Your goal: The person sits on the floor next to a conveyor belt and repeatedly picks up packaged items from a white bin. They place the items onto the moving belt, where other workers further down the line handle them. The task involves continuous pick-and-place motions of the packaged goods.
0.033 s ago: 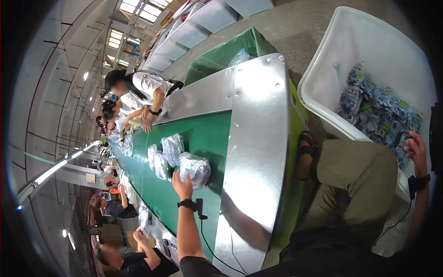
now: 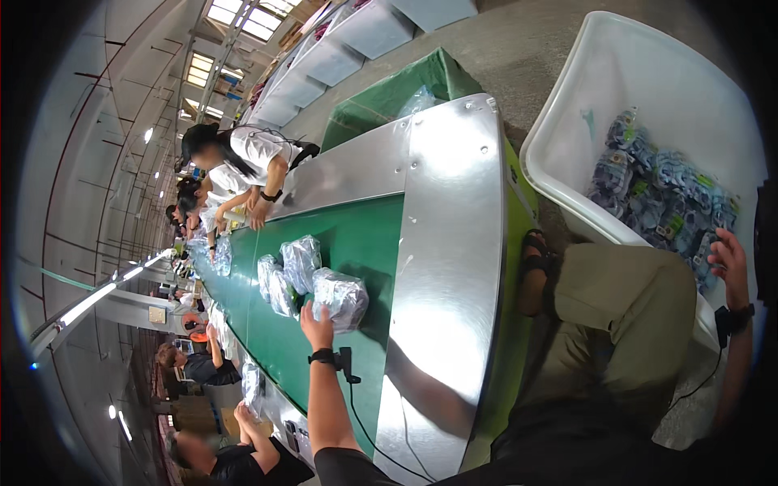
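Observation:
On the green conveyor belt (image 2: 365, 243), a clear plastic-wrapped bundle (image 2: 340, 298) lies beside the fingers of my left hand (image 2: 318, 326). That hand has its fingers stretched and spread at the bundle's near left side; whether they touch is hard to tell. Right behind are another wrapped bundle (image 2: 301, 264) and a narrower one (image 2: 280, 293). Far to the right, my right hand (image 2: 729, 263) hangs over a white bin (image 2: 559, 121) with its fingers apart, holding nothing visible. Inside the bin, close to this hand, sit several blue-grey bagged items (image 2: 648, 190) whose kind is unclear.
A wide metal end plate (image 2: 446, 235) borders the belt. Behind it stands a green-covered container (image 2: 389, 97), and white bins (image 2: 369, 40) line the back. A co-worker in white (image 2: 255, 150) leans over the belt's far side; another in black (image 2: 243, 458) works on the left.

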The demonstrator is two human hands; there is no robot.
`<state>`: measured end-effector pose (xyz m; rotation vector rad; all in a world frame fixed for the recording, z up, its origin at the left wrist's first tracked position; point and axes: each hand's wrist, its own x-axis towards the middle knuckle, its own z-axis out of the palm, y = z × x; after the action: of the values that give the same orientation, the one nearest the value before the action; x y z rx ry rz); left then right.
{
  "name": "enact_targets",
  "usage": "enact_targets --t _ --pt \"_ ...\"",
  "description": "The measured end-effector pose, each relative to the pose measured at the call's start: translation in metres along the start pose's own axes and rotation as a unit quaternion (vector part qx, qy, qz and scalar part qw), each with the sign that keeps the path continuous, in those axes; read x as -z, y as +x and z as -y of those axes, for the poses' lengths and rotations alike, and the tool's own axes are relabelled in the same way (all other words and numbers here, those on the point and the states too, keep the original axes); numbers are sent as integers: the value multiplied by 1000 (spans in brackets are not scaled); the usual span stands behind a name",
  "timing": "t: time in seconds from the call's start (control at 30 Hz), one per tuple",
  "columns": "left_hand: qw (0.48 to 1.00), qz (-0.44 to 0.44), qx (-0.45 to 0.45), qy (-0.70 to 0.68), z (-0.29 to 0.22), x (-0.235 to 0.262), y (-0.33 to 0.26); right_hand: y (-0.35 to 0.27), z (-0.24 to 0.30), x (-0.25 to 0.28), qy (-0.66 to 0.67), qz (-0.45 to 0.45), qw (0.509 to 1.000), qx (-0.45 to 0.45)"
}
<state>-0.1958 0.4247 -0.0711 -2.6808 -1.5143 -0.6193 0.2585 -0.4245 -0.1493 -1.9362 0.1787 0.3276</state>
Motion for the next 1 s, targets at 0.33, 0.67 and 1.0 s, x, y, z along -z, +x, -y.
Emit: enact_targets --t 0.33,0.67,1.0 --pt "903 220 230 -287 -22 -12 -20 -28 42 -19 6 30 999 23" --pt "915 12 -84 -394 -111 9 -123 -39 85 -51 -9 117 989 88" --pt "814 159 136 -541 -186 44 -165 -65 148 -81 -16 174 971 165"
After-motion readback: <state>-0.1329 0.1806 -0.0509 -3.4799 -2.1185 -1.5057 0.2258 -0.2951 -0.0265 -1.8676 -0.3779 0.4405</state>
